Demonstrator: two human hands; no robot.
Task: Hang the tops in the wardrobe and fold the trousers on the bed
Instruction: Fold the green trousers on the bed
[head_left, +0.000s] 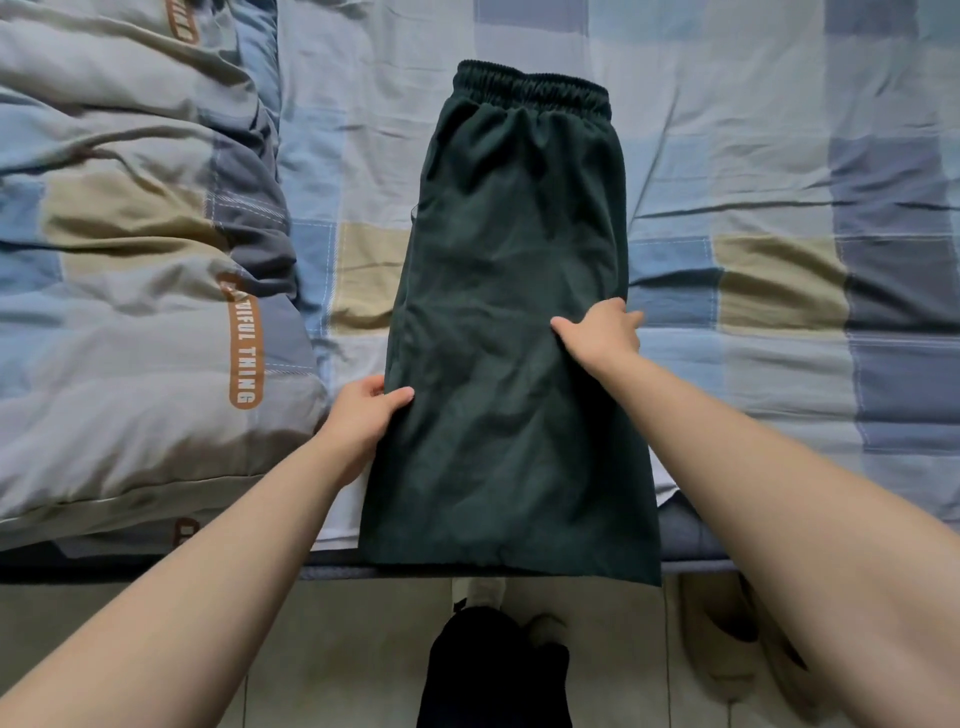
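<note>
Dark green trousers (509, 291) lie lengthwise on the bed (727, 156), folded leg over leg, with the elastic waistband at the far end and the hem hanging over the near edge. My left hand (363, 415) pinches the left edge of the fabric, thumb on top. On the right edge, a little farther up, my right hand (602, 327) grips the cloth with its fingers curled under. No tops or wardrobe are in view.
A crumpled checked duvet (130, 260) with orange lettering fills the left of the bed. A checked sheet covers the rest. Below the bed edge are a tiled floor (337, 649), pale slippers (727, 639) at the right, and my dark-clothed legs (493, 670).
</note>
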